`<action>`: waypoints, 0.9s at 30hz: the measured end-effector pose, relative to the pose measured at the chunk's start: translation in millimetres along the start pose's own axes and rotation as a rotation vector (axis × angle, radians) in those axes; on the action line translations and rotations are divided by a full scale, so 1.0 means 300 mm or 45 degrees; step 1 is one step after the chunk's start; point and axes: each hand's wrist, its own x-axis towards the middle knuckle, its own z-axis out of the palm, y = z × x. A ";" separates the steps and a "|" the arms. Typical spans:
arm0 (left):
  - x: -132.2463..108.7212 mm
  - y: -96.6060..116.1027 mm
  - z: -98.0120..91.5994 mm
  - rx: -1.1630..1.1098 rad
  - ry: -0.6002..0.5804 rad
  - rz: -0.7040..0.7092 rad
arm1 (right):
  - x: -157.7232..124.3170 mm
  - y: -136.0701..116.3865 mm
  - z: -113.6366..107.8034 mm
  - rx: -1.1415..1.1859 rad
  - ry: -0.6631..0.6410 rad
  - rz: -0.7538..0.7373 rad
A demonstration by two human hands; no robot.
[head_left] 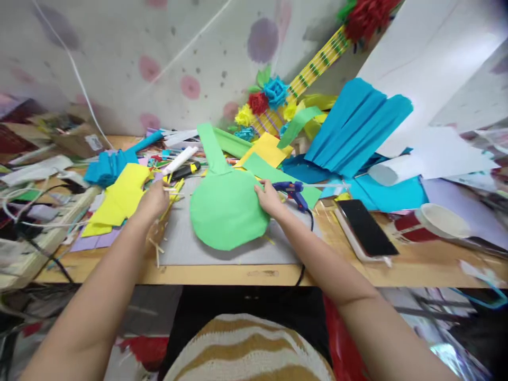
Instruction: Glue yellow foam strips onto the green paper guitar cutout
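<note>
A green paper shape [226,209], round with a long neck pointing away from me, lies on a grey mat [186,248] at the table's middle. My right hand [269,198] pinches its right edge, fingers closed on the paper. A blue glue gun [291,190] lies just right of that hand. My left hand [153,201] reaches left of the green shape, over thin yellow sticks [172,190] beside a yellow paper sheet [119,201]; its fingers are curled, and what they hold is hidden.
A phone [367,227] lies at the right by a red cup [431,222] on its side. Blue pleated paper [357,127], paper flowers [262,103] and scraps crowd the back. Cables and clutter [27,211] fill the left. The wooden table edge [262,274] is near me.
</note>
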 end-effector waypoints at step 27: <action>-0.011 0.064 0.128 -0.001 0.433 0.160 | -0.080 0.047 -0.104 -1.050 -0.183 0.022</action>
